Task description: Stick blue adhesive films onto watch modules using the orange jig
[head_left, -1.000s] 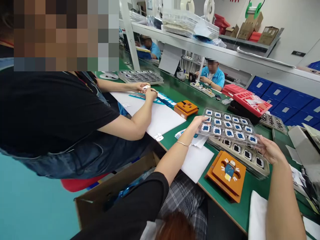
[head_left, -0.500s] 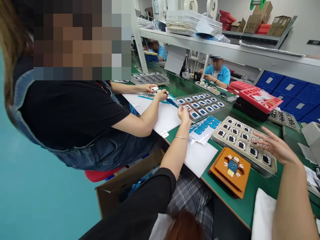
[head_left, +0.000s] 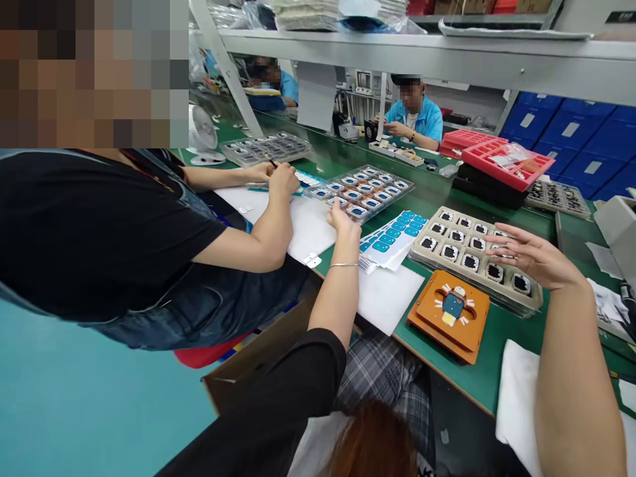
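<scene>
My left hand (head_left: 344, 224) reaches forward, its fingers closed at the near left edge of a clear plastic tray (head_left: 380, 213). Rows of white-framed parts with blue centres lie in that tray. The fingertips are partly hidden by the hand itself. My right hand (head_left: 541, 257) is held with fingers spread over the right side of a beige tray (head_left: 517, 306), which holds white parts with black centres. Whether it touches that tray I cannot tell. Between the two trays lie fanned sheets of blue stickers (head_left: 395, 232).
An orange fixture (head_left: 422, 315) with a blue and white piece on top stands near the bench edge. At my left a co-worker's hands (head_left: 281, 179) work over a blue sheet. Red trays (head_left: 521, 156) are stacked behind, below a white shelf beam (head_left: 422, 56). A white cloth (head_left: 517, 391) lies at right.
The clear tray has slid left towards the co-worker, my left hand moving with it. My right hand stays spread over the beige tray. The co-worker's hands have come together. The view has shifted.
</scene>
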`<state>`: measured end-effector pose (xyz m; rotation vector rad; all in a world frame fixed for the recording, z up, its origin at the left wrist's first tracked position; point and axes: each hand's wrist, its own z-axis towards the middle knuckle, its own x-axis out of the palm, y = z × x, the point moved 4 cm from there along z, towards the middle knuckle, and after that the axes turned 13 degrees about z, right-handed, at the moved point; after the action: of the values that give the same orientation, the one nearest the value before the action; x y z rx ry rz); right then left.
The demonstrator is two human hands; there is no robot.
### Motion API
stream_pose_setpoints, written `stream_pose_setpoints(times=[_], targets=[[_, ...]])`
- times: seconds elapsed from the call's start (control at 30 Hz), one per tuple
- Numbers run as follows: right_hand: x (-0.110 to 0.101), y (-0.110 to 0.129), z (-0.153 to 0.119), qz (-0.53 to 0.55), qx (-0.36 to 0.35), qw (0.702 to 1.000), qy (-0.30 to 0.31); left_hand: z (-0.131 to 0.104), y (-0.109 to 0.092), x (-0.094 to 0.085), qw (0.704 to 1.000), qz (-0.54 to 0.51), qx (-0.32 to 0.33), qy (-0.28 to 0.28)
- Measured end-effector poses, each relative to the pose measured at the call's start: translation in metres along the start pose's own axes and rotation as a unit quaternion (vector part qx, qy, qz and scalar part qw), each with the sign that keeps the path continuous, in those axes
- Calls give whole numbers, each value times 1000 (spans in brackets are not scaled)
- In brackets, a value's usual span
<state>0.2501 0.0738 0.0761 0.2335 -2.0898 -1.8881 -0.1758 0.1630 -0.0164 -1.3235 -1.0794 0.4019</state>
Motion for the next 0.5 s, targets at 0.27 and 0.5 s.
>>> stream_pose_setpoints(times=[0.27,0.5], targets=[[-7,-2,3,-5,-2,1000,-12,-36,-33,-25,973,142,123,-135],[-10,-3,3,-9,-2,1000,-21,-106,-21,29,747,497,406,173]])
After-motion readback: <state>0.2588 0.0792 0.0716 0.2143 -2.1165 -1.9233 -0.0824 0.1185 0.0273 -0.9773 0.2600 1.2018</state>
